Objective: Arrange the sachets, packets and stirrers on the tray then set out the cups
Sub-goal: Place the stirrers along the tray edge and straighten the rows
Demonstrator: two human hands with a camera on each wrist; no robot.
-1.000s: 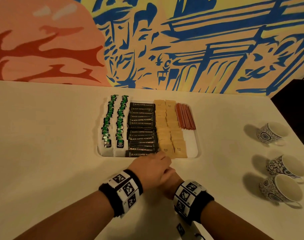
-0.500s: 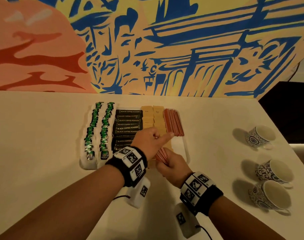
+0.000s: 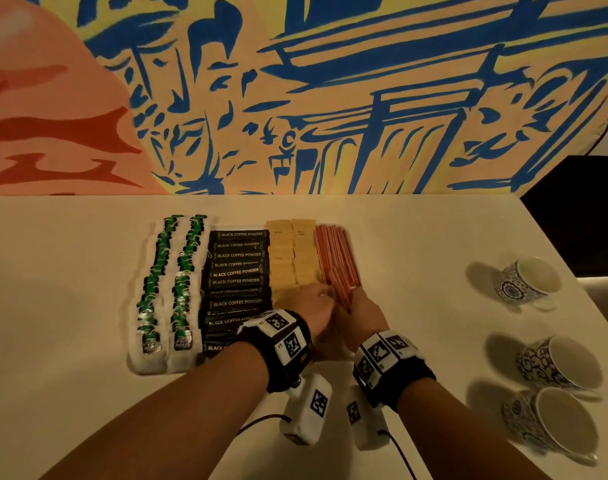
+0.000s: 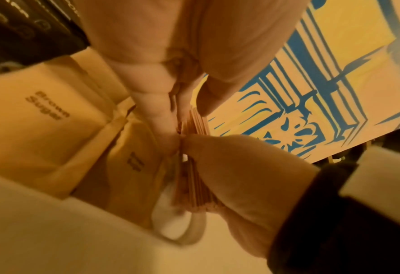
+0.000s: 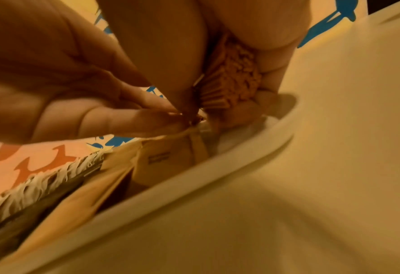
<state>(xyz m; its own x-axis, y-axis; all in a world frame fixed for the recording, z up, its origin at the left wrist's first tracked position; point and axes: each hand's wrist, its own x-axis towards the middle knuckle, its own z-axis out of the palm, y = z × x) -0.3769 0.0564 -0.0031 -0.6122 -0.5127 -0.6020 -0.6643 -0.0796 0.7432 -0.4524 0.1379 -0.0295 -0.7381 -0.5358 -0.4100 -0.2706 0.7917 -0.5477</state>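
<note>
At frame centre, the right hand [image 3: 363, 311] grips a bundle of stirrers [image 3: 344, 292] over the tray [image 5: 217, 163]; the left hand [image 3: 318, 306] pinches the bundle's side.

Warm, dim yellowish light tints every view. In the head view the three patterned white ceramic cups [image 3: 558, 348] throw soft dark shadows to their left on the pale cream counter [image 3: 53, 289], so light comes from the right. The painted wall's lines bow toward the edges from the wide lens. Both wrist views are smeared and soft, with close fingers [image 4: 156, 103] out of focus.
</note>
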